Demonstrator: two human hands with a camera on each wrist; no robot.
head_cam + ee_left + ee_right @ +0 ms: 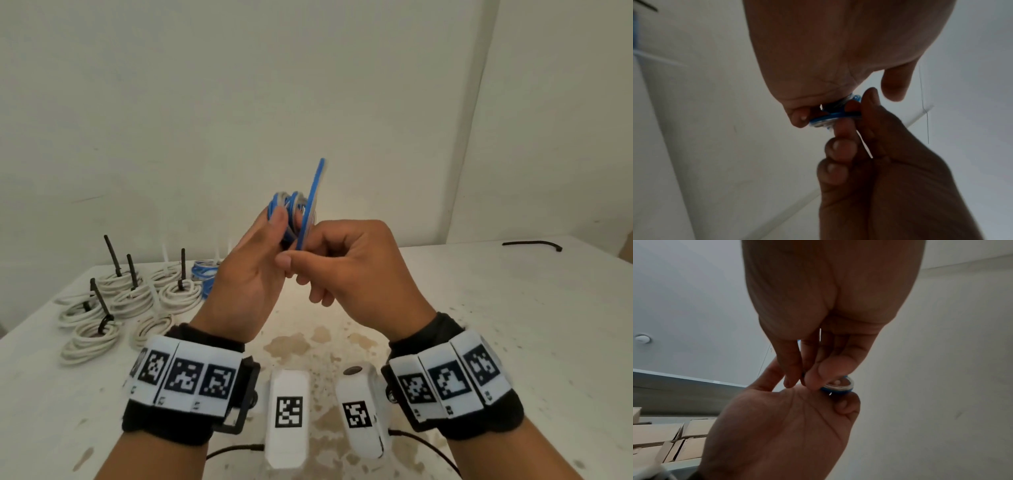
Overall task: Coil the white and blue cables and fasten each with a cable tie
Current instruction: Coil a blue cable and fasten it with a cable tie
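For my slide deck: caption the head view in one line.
Both hands, left and right, hold a blue cable coil above the table; tied white coils lie left.

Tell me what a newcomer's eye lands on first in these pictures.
First, the two hands raised mid-frame: the left hand grips a blue cable coil while the right hand pinches its loose loop. Next, the tied white cable coils clustered on the table's left, black ties sticking up.
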